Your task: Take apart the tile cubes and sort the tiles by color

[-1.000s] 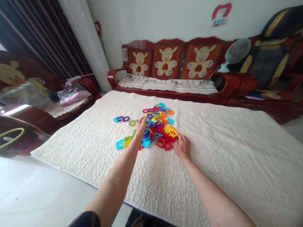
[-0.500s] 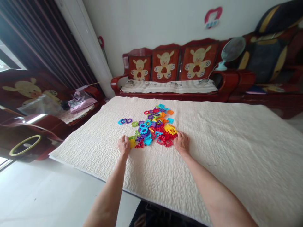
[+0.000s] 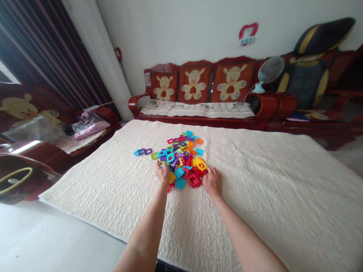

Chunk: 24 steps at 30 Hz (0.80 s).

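A pile of colourful plastic interlocking building pieces [image 3: 179, 173] lies on the quilted cream cloth, notched along their edges, some solid and some frame-shaped. At its left side my left hand [image 3: 162, 173] rests with fingers apart, touching the pieces. My right hand [image 3: 213, 180] is against the pile's right side, its fingers spread and curved beside red pieces [image 3: 193, 178] and a yellow piece [image 3: 199, 164]. Neither hand has a piece lifted. A few joined purple and blue pieces [image 3: 146, 151] lie off to the left. The right fingertips are partly hidden by the hand.
The cream cloth [image 3: 263, 181] covers a wide table. Behind it stands a red wooden sofa [image 3: 204, 118] with bear-patterned backs. A small fan [image 3: 270, 70] is at the right. A chair on the left holds a pink bag [image 3: 90, 126].
My left hand has moved forward and right along the pile, and its fingers have parted. Pieces on the left side have shifted inward. My right hand stays beside the red pieces. The camera view has shifted slightly.
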### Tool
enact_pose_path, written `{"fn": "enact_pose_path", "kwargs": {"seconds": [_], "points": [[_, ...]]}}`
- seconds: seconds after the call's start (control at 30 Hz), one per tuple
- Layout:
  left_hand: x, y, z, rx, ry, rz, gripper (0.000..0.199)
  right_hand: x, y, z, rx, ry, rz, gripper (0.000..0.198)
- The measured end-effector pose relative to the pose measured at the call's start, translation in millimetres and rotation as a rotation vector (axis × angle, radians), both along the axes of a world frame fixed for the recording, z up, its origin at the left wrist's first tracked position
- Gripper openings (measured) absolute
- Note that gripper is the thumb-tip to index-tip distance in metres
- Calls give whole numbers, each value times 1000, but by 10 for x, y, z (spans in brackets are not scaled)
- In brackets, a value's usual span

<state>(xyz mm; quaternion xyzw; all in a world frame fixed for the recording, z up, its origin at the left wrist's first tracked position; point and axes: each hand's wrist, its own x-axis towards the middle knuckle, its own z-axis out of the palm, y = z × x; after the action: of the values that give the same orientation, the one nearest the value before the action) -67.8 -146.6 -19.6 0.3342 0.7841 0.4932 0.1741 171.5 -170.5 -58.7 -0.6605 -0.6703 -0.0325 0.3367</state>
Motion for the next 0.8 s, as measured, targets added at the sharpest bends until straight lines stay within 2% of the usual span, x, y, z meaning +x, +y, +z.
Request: {"fn": "enact_pose_path", "kwargs": {"seconds": [0.2,0.3,0.4,0.63,0.73,0.8], "points": [[322,220,-30,47,52,-133,49,13,-17,31,4,-19,10,36],[282,269,7,57,119,-200,42,26,-16,34,15,-26,12,35],[-45,380,125,33,215,-171,35,39,-8,18,21,-43,19,36],[-1412,788,525,-114,341,32,36,51,5,-52,29,-64,9,37],[-1707,873,500,-184,340,28,35,46,1,-62,8,-55,8,38],[-1699,905,407,-212,343,-25,32,43,-3,-57,-4,-40,7,39]]}}
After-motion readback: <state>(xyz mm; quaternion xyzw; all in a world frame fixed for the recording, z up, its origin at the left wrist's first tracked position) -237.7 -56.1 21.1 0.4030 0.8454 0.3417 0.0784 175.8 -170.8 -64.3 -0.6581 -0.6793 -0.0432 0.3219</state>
